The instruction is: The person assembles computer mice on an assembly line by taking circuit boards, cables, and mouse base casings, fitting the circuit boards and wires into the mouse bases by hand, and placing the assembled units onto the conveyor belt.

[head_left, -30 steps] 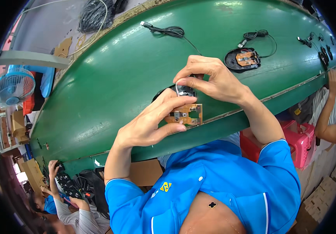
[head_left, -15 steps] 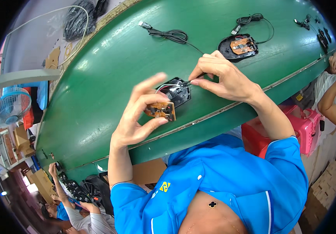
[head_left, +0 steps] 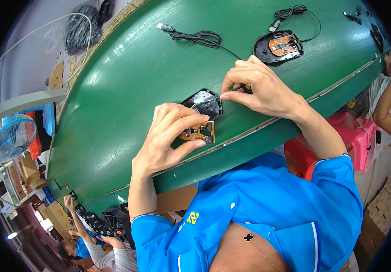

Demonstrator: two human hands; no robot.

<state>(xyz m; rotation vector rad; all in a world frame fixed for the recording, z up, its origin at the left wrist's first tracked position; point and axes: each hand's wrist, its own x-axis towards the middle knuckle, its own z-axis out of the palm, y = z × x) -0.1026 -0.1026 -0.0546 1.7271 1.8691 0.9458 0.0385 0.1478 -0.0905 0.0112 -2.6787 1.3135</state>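
My left hand [head_left: 170,136] grips a small orange circuit board [head_left: 201,132] by its edges, between thumb and fingers, just above the table's near edge. Behind it lies a black mouse base [head_left: 210,108], partly covered by that hand and the board. Thin wires show over the base. To the right, my right hand [head_left: 261,90] pinches the black cable [head_left: 238,89] between thumb and fingertips, beside the base. The cable's other part lies beyond the hands as a tied bundle [head_left: 200,38] ending in a USB plug [head_left: 164,27].
On the green table [head_left: 127,90], another mouse base with its board [head_left: 279,46] and coiled cable [head_left: 290,12] sits at the far right. More dark parts [head_left: 376,36] lie farther right. A fan [head_left: 14,137] stands at left; a pink stool [head_left: 352,140] is at right. Other people work at both sides.
My left hand has moved slightly right with the circuit board, turning it and closing its raised fingers around it. My right hand keeps its pinch on the cable in nearly the same place.
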